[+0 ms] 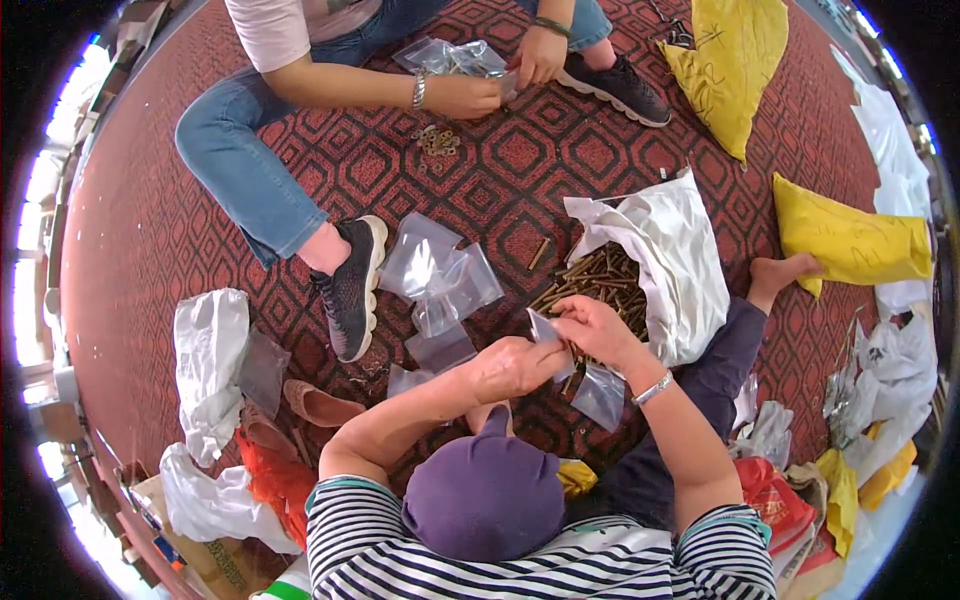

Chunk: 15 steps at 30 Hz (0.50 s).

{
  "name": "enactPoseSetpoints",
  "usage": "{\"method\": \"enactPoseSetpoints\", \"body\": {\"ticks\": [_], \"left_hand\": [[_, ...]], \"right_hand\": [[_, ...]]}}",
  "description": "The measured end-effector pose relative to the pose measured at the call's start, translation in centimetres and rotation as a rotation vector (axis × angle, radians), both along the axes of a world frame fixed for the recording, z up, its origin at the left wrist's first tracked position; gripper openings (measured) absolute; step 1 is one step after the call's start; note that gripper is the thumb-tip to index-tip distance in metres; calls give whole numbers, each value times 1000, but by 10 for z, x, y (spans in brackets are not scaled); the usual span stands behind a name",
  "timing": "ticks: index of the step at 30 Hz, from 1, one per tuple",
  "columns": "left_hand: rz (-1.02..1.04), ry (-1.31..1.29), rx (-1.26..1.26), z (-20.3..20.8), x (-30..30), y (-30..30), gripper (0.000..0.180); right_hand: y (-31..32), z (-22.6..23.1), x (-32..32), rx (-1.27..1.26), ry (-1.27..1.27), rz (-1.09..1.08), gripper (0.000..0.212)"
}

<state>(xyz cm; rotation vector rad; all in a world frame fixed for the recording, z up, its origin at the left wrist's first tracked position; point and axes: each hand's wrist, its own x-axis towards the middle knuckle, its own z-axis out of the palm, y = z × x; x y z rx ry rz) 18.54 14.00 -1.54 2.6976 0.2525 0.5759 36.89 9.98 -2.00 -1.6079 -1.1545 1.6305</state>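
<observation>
Small clear bag (545, 328), thin glossy plastic, pinched between both hands just left of the white sack (680, 270) and lifted off the red patterned carpet (150, 220).

Far left of the sack: crumpled white plastic sheeting (205, 360), soft and creased. Nearer, a flat pink slipper (320, 405), and above it a black mesh shoe (350, 290) with a pale sole, on another person's foot. Between that shoe and the sack, a loose heap of clear bags (440, 275), slick, rectangular and overlapping.

Up and left of the sack, a small pile of brass-coloured rings (437, 140) on the carpet. Above it, the other person's two hands (465, 97) busy with more clear bags (455, 57).

Left hand (515, 368) closed in a pinch on the lower part of the small clear bag, knuckles up. Right hand (595, 330) curled over the bag's upper edge, fingertips gripping it, right at the mouth of the sack. Silvery bracelet (652, 388) on that wrist. Another clear bag (600, 395) lying under the right forearm, just below the sack.

White sack itself slumped open and wrinkled. Inside, a bundle of slim brass-coloured rods (600, 280), straight and metallic. One stray rod (539, 254) on the carpet just left of the opening.

Right of the sack, a bare foot (785, 272). Further right, two plump yellow bags (850, 240), smooth, with dark markings.
</observation>
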Motion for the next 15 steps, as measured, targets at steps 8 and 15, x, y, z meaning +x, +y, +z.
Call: {"method": "enactPoseSetpoints", "body": {"ticks": [8,15], "left_hand": [[-48,12,-76,-13,-16,1,15],[-54,191,-743,-13,-27,6,6]], "right_hand": [[-8,10,-2,225,-598,232,32],[-52,12,-11,542,-685,280,29]]}}
